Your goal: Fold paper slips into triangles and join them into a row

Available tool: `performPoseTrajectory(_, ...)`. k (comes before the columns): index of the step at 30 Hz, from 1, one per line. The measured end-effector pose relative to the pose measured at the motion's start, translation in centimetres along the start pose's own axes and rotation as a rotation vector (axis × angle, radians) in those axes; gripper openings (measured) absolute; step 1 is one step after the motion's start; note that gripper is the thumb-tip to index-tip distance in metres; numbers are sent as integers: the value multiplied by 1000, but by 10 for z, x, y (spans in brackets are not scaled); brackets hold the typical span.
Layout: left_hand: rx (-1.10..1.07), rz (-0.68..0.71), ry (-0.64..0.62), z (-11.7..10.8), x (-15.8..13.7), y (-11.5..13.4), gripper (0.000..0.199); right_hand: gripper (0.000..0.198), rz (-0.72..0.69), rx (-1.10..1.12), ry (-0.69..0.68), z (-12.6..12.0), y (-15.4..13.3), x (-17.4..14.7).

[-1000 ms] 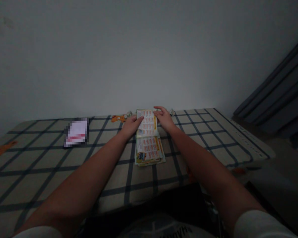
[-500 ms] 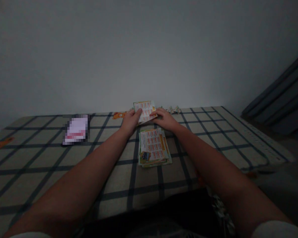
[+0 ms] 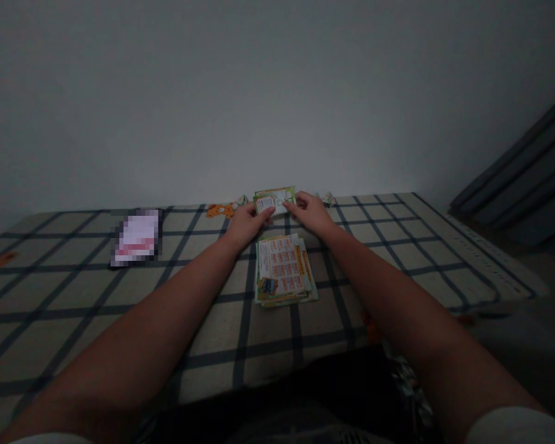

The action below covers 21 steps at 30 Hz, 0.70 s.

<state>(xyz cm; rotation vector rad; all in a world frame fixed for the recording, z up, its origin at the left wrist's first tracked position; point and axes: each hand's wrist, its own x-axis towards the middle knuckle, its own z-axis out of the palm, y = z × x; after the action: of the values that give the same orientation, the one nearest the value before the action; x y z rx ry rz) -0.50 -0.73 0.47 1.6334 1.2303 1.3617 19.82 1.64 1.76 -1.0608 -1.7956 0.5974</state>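
Observation:
Between my two hands is a printed card [image 3: 277, 200] with green edges and white panels, held up near the wall end of the checked cloth. My left hand [image 3: 250, 223] grips its left side, thumb lying across the front. On the right side, my right hand [image 3: 309, 211] pinches the card between thumb and fingers. Whether there is one card or several in my hands, I cannot tell. Closer to me lies a loose stack of similar printed cards [image 3: 284, 268], the top one showing rows of red and white blocks and a small dark picture.
A phone with a blurred pink and white screen [image 3: 137, 237] lies to the left. An orange bear figure [image 3: 219, 211] is on the checked cloth [image 3: 203, 296] near my left hand. Small crumpled pieces [image 3: 328, 198] lie beyond my right hand. A pale wall [image 3: 277, 98] rises behind.
The held card's front now shows green and white panels instead of the rows of red blocks. Both hands have shifted slightly, still on it. The stack lies as before.

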Motion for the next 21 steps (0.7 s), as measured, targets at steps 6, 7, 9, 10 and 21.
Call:
performPoseTrajectory(6,-15,4,0,-1,4,-3,40,28,131,228,83,1,-4,4)
performPoseTrajectory(7,-11,8,-11,-1,4,-3,40,23,112,215,77,0,-3,5)
performPoseTrajectory(9,-2,12,-26,-1,4,-2,41,18,61,161,64,-1,0,7)
performPoseTrajectory(10,3,13,-32,-1,4,-1,42,19,42,135,62,-1,2,8)
performPoseTrajectory(21,-27,-8,-45,-1,3,-3,44,27,33,93,70,-1,1,8)
